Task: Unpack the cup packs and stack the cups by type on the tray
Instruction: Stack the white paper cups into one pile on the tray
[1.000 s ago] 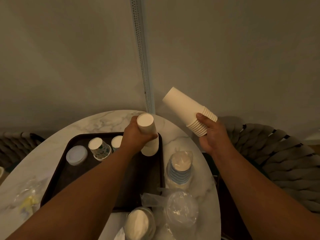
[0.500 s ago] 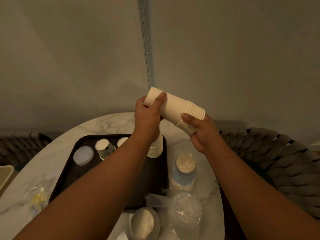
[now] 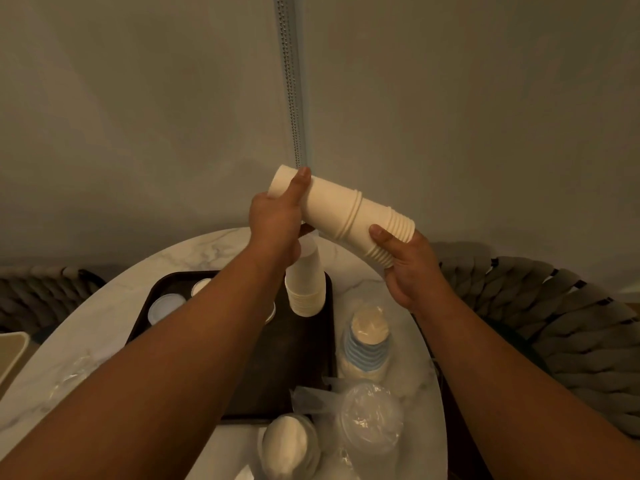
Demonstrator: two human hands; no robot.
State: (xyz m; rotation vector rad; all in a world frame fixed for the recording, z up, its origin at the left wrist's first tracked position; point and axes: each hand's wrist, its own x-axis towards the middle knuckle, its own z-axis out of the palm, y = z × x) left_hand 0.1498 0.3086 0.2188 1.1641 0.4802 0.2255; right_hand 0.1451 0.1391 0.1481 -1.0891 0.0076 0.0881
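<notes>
Above the table, both hands hold a tilted stack of plain white paper cups (image 3: pixel 346 213). My left hand (image 3: pixel 277 216) grips the few cups at its upper left end, which stand partly drawn out of the others. My right hand (image 3: pixel 405 271) grips the lower right end, at the cup rims. Below, another upside-down stack of white cups (image 3: pixel 306 285) stands on the dark tray (image 3: pixel 311 375). Two small white cups (image 3: pixel 166 304) sit at the tray's back left, partly hidden by my left forearm.
A wrapped pack of blue-striped cups (image 3: pixel 367 344) stands on the marble table (image 3: pixel 86 323) right of the tray. Clear plastic lids (image 3: pixel 370 417) and a wrapped white pack (image 3: pixel 287 448) lie at the front. Woven chairs (image 3: pixel 554 323) flank the table; a wall is behind.
My left hand let go of the stack on the tray, rose to the stack in my right hand, and pulled a few cups partway out of it.
</notes>
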